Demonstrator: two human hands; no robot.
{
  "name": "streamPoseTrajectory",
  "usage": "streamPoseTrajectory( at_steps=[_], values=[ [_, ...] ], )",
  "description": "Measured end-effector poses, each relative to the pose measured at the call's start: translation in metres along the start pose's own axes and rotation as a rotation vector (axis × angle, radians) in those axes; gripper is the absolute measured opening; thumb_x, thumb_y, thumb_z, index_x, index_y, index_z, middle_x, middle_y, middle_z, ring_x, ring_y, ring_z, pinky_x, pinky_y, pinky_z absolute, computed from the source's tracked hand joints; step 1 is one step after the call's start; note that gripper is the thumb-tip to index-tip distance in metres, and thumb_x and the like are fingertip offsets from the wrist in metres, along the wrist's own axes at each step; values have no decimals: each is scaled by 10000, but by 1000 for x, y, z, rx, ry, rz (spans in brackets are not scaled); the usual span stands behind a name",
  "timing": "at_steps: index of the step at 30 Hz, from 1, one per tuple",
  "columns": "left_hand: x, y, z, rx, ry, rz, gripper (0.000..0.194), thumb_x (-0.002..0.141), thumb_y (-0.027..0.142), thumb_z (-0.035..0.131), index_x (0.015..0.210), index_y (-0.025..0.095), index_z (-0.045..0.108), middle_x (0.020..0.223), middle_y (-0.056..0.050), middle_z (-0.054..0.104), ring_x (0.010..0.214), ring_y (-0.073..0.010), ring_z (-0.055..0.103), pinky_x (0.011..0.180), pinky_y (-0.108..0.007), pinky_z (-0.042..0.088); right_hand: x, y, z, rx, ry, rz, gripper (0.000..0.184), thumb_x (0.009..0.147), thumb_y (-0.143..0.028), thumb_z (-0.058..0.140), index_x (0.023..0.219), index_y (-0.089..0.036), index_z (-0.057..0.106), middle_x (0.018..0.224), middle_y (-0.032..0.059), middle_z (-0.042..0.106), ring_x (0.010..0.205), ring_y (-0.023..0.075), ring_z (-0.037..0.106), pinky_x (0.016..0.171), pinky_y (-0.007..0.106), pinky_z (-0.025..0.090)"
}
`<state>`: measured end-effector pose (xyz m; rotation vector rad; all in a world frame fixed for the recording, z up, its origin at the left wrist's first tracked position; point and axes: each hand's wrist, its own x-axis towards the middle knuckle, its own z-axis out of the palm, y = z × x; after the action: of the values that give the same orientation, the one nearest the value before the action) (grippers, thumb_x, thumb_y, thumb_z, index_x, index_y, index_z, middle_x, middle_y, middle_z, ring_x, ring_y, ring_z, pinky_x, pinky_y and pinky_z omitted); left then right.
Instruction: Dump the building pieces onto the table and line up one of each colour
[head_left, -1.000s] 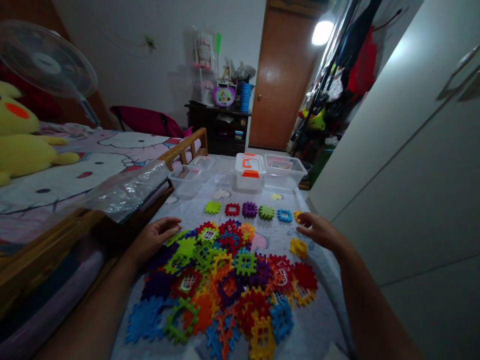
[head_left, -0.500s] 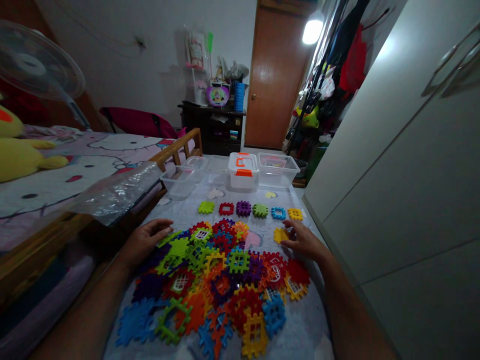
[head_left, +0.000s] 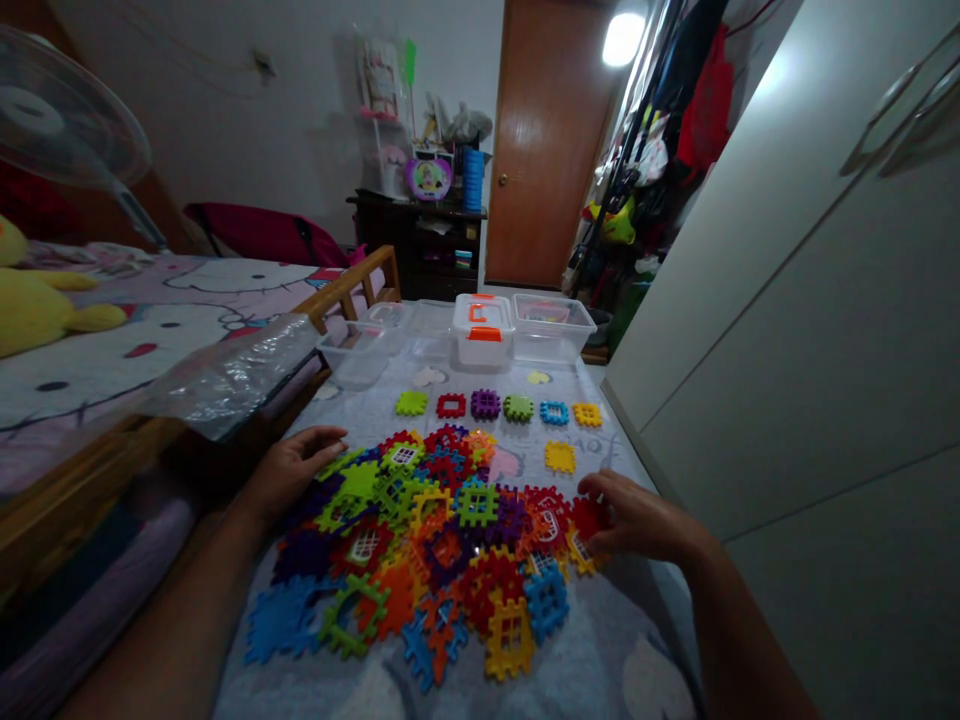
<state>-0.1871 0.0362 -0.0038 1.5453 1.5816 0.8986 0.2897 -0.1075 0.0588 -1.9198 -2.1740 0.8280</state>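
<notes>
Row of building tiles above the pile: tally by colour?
Lime green tile: 1
Darker green tile: 1
Red tile: 1
Purple tile: 1
Blue tile: 1
Yellow tile: 1
Total: 6
Not counted: a separate yellow tile below the row.

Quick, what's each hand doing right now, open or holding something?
Left hand: open, holding nothing.
Right hand: fingers curled at a red plastic waffle block; cannot tell whether it's gripped.

Multicoloured plastic tiles (head_left: pixel 450 545), orange-latched clear box (head_left: pixel 480 345), pink cartoon-print bedsheet (head_left: pixel 150 325)
</notes>
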Motion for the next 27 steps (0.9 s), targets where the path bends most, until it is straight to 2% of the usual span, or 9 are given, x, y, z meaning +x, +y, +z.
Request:
streamPoseTrajectory(
  at_steps=[4,10,13,15,17,20,23,27],
  values=[
    [-3,5,1,-1,-9,2,581,606,652,737,974,203,731,992,-82,772,926,-294,717,801,-338,581,9,-16,7,-59,46,-31,268,736,-232,702,993,-217,626,987,64,654,883,223,611,797,350,497],
    [-5,8,2,-33,1,-8,596,585,652,745,964,192,722,943,-82,774,891,-297,718,762,-342,582,31,-22,8,-15,217,-79,387,797,-166,611,1181,-200,575,1186,112,609,1068,246,605,957,406,477],
    [-4,6,2,-37,2,-3,603,592,655,743,973,188,722,943,-80,772,881,-288,718,754,-336,579,31,-22,11,11,316,-138,391,826,-205,598,1216,-229,576,1292,111,566,1218,269,533,1067,465,412],
    [-3,4,2,-35,4,9,601,599,654,742,975,187,725,948,-82,771,884,-284,717,769,-339,575,26,-24,15,36,270,-178,432,813,-297,664,1236,-250,586,1340,102,549,1277,289,484,1102,489,376],
    [-2,2,2,-26,10,19,597,608,657,739,977,187,731,956,-85,770,896,-287,716,788,-349,572,21,-27,19,53,173,-200,564,765,-388,741,1288,-258,574,1381,103,534,1306,310,450,1113,496,359],
    [-3,2,2,-32,13,30,602,618,663,736,983,185,738,972,-91,768,918,-294,711,811,-371,568,18,-31,25,35,98,-198,649,715,-431,795,1306,-273,580,1354,103,575,1288,335,454,1104,518,342],
    [-6,6,3,-44,20,32,618,613,676,732,983,181,739,964,-94,766,910,-296,708,813,-385,565,22,-31,32,11,108,-189,622,713,-390,797,1292,-283,598,1295,96,621,1264,340,471,1098,534,320],
    [-8,10,3,-35,27,31,632,606,688,723,972,174,736,955,-95,763,893,-292,706,798,-382,560,31,-27,39,13,190,-182,588,735,-291,750,1300,-261,591,1292,101,623,1262,331,475,1108,537,299]
  ],
)
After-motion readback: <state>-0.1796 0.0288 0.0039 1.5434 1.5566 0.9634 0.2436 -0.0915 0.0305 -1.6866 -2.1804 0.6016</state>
